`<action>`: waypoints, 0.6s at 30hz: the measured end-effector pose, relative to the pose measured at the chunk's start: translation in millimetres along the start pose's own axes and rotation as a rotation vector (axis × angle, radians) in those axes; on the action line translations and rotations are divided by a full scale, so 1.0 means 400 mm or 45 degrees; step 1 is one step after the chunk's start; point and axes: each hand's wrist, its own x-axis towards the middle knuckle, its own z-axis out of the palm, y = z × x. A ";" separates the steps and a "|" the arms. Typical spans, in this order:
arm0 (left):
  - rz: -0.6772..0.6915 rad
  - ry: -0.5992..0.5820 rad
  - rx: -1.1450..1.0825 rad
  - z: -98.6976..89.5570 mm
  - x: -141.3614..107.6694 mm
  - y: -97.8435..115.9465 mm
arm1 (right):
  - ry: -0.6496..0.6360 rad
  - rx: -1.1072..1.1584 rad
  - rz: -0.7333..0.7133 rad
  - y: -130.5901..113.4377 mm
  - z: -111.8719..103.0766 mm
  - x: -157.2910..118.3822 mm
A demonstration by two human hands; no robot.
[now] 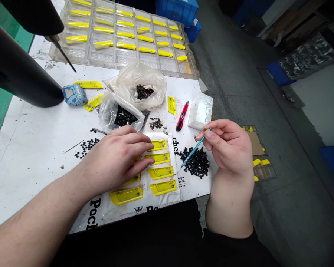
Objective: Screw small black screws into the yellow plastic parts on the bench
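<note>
Head view: the right hand (228, 148) pinches a slim blue metal-tipped stick (195, 148), tip near elongated yellow plastic pieces (160, 172) on the white surface (39, 155); the left hand (124, 155) covers some, its grip impossible to tell.

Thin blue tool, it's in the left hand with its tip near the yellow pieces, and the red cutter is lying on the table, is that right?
Not quite: the head view shows the thin blue tool in the right hand. Its tip is near the yellow pieces, and the red cutter lies on the table.
</note>
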 end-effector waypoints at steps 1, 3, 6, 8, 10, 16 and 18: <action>0.000 -0.002 -0.001 0.000 0.000 0.000 | 0.004 0.014 -0.008 -0.002 0.000 0.001; 0.002 -0.002 -0.005 0.001 -0.001 0.001 | 0.018 0.032 -0.012 -0.004 -0.001 0.001; 0.000 -0.002 -0.008 0.002 -0.001 0.001 | 0.016 0.040 0.026 -0.005 -0.005 0.001; -0.001 -0.006 -0.008 0.002 -0.001 0.001 | -0.029 0.039 0.068 -0.004 -0.009 -0.001; -0.002 -0.003 -0.005 0.003 -0.001 0.000 | -0.090 0.034 0.113 -0.004 -0.013 -0.004; 0.011 0.002 0.002 0.003 0.000 -0.002 | -0.253 -0.011 0.168 -0.009 -0.018 -0.008; 0.008 0.001 0.000 0.003 0.000 -0.002 | -0.271 -0.010 0.161 -0.009 -0.019 -0.009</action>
